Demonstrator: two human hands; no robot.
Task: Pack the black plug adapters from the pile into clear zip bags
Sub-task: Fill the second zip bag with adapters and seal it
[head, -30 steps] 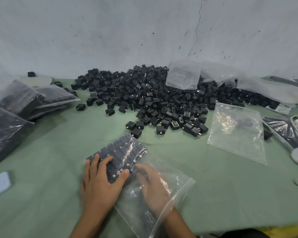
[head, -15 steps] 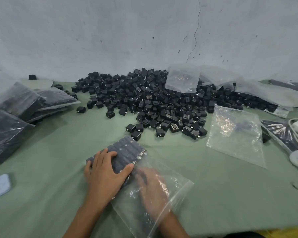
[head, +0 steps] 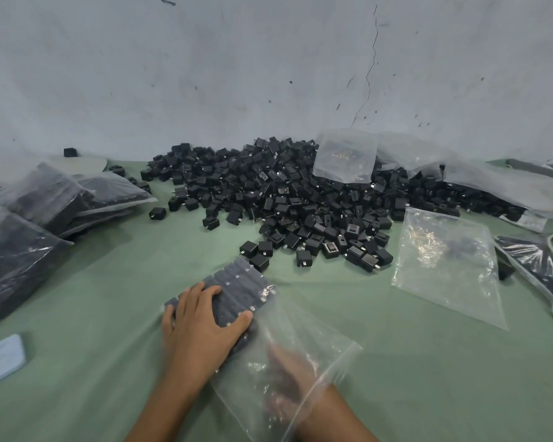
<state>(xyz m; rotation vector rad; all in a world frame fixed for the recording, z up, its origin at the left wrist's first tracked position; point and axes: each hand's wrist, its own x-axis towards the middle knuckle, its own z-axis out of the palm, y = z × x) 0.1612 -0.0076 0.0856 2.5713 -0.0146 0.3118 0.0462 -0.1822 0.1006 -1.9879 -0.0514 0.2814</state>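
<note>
Green cloth covers the worktop (head: pixel 396 362) below a cracked wall. Left hand (head: pixel 201 323) lies flat and spread on the adapters (head: pixel 237 291) already in the bag (head: pixel 288 355), likely keeping the rows tidy. Right hand (head: pixel 288 374) is inside the bag; its grip is blurred. More adapters wait in the pile (head: pixel 300 199) beyond.

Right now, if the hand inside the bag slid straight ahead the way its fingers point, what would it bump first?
Probably the packed rows of adapters at the far end of the zip bag. The right hand points up-left toward them, though plastic blurs its fingertips.
</note>
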